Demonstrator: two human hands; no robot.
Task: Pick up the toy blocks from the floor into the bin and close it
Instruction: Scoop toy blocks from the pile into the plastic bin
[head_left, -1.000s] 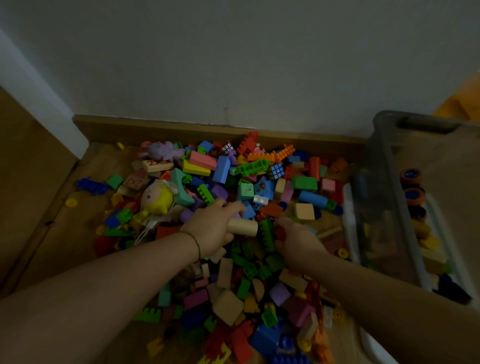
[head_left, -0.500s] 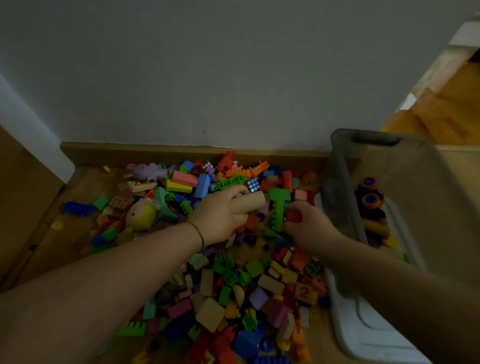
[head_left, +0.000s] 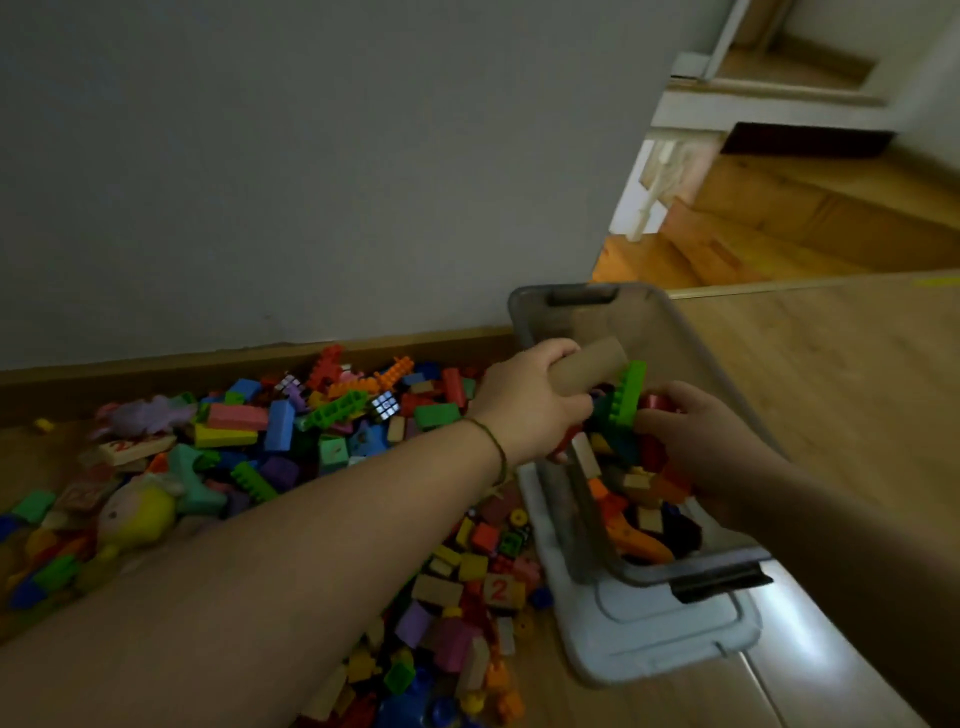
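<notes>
**Both hands over the bin, release is straight down**

Left hand (head_left: 530, 405) is wrapped round a tan cylinder (head_left: 589, 366). Right hand (head_left: 701, 447) pinches a green brick (head_left: 629, 395), with a red piece (head_left: 655, 402) tucked under the fingers. Can't tell whether anything else is in that hand.

Key geometry:
- Bin (head_left: 566, 296) is open, standing on the floor (head_left: 831, 389) right of the pile (head_left: 291, 431), far end close to the wall. It's already part full.
- The left hand's knuckles sit about on the bin's left rim. The cylinder's long axis runs up and to the right from the fist, so the free end is over the opening and the gripped end is at the rim.
- The right hand is well inside the rim line, and its brick stands nearly upright above the blocks already in there.
- The two loads nearly touch: the cylinder's free end is just beside the top of the brick.

My read: the right hand can let go where it is. The left should shift a bit right first, or the cylinder may clip the rim and roll back into the pile.

The lid (head_left: 665, 639) lies flat under the bin, its near end sticking out. It has to come out from under before closing. Most of the pile remains on the floor, so that's a long way off.
</notes>
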